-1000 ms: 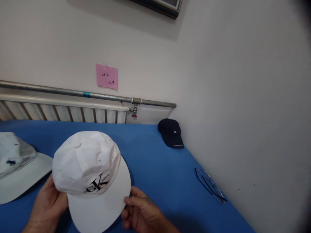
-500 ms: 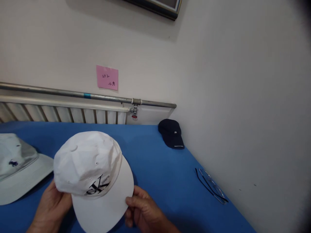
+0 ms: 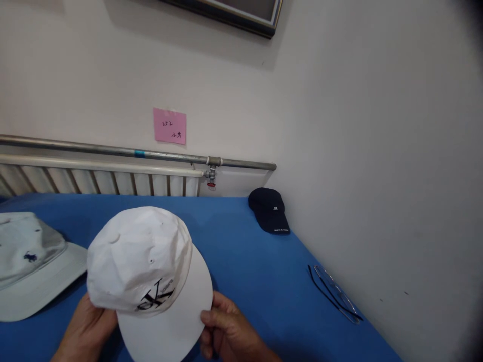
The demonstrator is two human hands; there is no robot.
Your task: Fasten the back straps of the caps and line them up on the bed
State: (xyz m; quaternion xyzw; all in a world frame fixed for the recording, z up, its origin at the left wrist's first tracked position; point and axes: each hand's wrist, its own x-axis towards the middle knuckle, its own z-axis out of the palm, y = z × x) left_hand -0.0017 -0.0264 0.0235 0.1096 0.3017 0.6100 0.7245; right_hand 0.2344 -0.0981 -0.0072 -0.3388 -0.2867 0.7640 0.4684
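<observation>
A white baseball cap with black CK lettering is held up over the blue table, its brim toward me and slightly right. My left hand grips the cap's lower left edge, with the fingers hidden beneath it. My right hand pinches the right edge of the brim, thumb on top. Left of it lies a pale baseball cap with a small dark horse-and-rider emblem, partly cut off by the picture's edge.
A dark navy cap rests at the table's far right corner by the wall. Folded eyeglasses lie along the right edge of the blue table. Behind it run a radiator and a metal pipe with a valve.
Both hands still hold the white cap in nearly the same pose. The whole view has shifted a little, so everything sits slightly lower and to the right.
</observation>
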